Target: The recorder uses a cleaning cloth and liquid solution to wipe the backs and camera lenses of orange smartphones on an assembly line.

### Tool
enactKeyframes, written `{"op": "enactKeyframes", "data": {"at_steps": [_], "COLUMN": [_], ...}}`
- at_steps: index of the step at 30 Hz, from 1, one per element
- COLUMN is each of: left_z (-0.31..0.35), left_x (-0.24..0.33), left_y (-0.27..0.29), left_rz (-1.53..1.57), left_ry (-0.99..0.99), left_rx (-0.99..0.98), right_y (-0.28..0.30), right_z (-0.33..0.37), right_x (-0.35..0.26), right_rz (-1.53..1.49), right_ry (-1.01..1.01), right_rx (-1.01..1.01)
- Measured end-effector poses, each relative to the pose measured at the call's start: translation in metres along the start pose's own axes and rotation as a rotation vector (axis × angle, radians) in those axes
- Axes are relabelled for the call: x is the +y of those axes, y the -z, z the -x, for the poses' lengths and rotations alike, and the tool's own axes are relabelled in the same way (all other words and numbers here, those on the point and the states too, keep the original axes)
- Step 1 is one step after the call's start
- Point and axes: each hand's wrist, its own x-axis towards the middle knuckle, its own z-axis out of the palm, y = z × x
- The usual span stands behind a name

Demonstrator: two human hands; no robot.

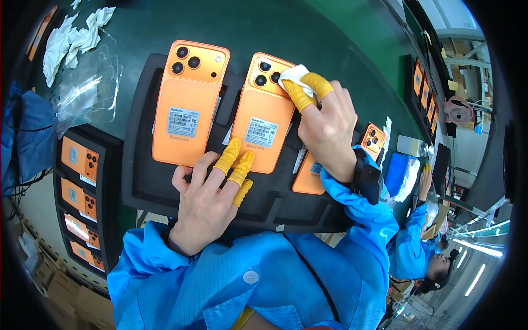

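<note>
An orange smartphone lies back up on a black foam tray, with a printed label and a cluster of lenses. My right hand, two fingers in yellow finger cots, pinches a folded white wipe against the camera area at its top. My left hand has its fingers apart, also in yellow cots; the fingertips rest on the phone's lower left edge. Left of it lies a second orange smartphone, label showing. A third phone sits partly hidden under my right wrist.
At the left a black tray holds several orange phones. Crumpled white wipes and clear plastic film lie at the far left. To the right are a blue packet, a bottle and a co-worker in blue.
</note>
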Motion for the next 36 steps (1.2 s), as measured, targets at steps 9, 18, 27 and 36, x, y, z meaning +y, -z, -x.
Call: {"op": "enactKeyframes", "data": {"at_steps": [9,18,27,36], "left_z": [0.001,0.001,0.001,0.004], "left_x": [-0.001,-0.002,-0.001,0.000], "left_y": [-0.002,-0.002,-0.004,-0.003], "left_rz": [-0.017,-0.019,-0.032,-0.015], "left_ry": [-0.019,-0.016,-0.029,0.006], "left_rx": [0.007,0.010,0.013,-0.014], "right_y": [0.014,0.001,0.008,0.013], "right_z": [0.016,0.001,0.026,0.026], "right_x": [-0.012,0.014,-0.005,-0.015], "right_rz": [0.078,0.123,-0.022,-0.035], "right_ry": [0.003,-0.069,-0.141,-0.032], "right_rx": [-0.069,0.002,-0.023,-0.047]}}
